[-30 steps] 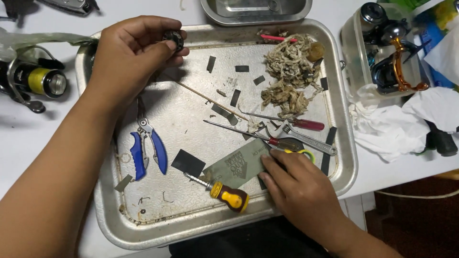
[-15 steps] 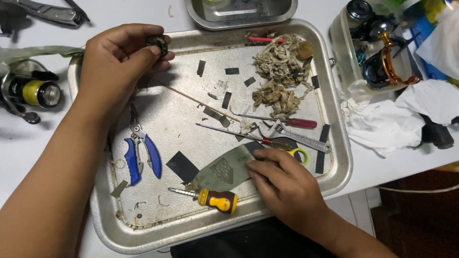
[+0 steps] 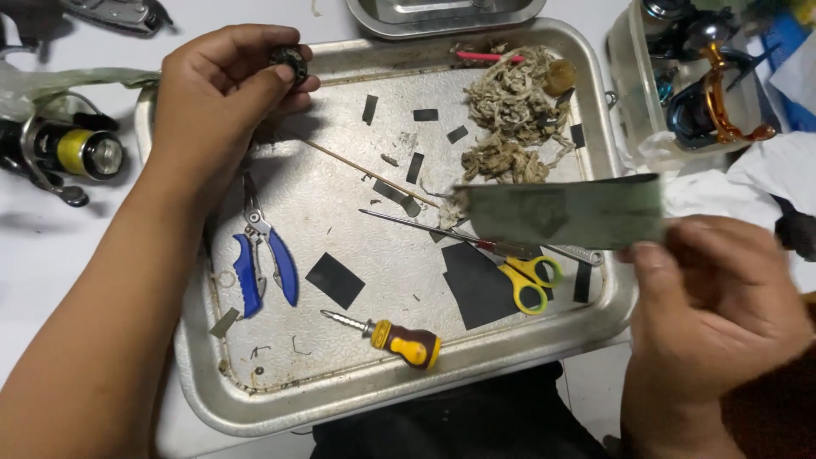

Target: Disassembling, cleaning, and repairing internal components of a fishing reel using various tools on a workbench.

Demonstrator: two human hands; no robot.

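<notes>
Over the right edge of the metal tray [image 3: 255,406], I am holding a flat grey-green sheet [image 3: 565,212] in my right hand [image 3: 722,314]. My fingers are pinching its right end, so the sheet is sticking out to the left of the hand and hanging above the tray, well off its floor. Its left end is hovering just near the pile of pale tangled scraps [image 3: 510,119] at the far side of the tray.

At the far left corner of the tray, my left hand [image 3: 217,106] is gripping a small dark round part [image 3: 289,59] between thumb and fingertips, the fingers curled tight around it. The part is sitting at the right tip of that hand, just above the tray's far rim.

Below the sheet, yellow-handled scissors [image 3: 527,276] are lying on a black rectangle [image 3: 476,285]. A blue-handled pair of pliers [image 3: 259,259] is lying near my left forearm, and a yellow-and-orange screwdriver [image 3: 399,340] is resting toward the near rim. A thin wooden stick [image 3: 365,174] is lying slanted across the middle.

On the white surface [image 3: 34,272] to the left, a fishing reel [image 3: 64,153] is lying beside the tray. To the far right, a clear box [image 3: 633,93] is holding more reels.
</notes>
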